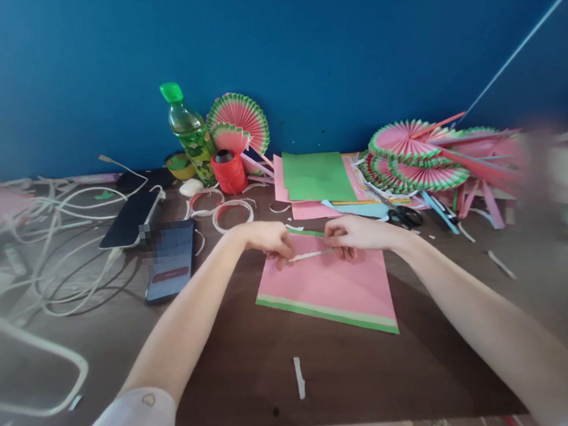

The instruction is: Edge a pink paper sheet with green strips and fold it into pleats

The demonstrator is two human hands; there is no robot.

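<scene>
A pink sheet of paper (321,290) with pale and green bands along its near edge lies on the desk in front of me. Across its upper part stretches a thin white strip (312,255), perhaps tape or its backing. My left hand (275,240) is closed in a pinch at the strip's left end. At the other end, the curled fingers of my right hand (346,236) pinch the strip, low over the paper. A second green edge shows beyond my hands. Another white scrap (300,377) lies on the desk nearer to me.
Left are a phone (172,264), a dark slab-like device (131,217) and tangled white cables. Behind stand a green-capped bottle (190,135) and a red spool (230,172), with tape rolls (233,216) nearby. Back right lie green paper (316,175), scissors (405,216) and pleated paper fans (411,154).
</scene>
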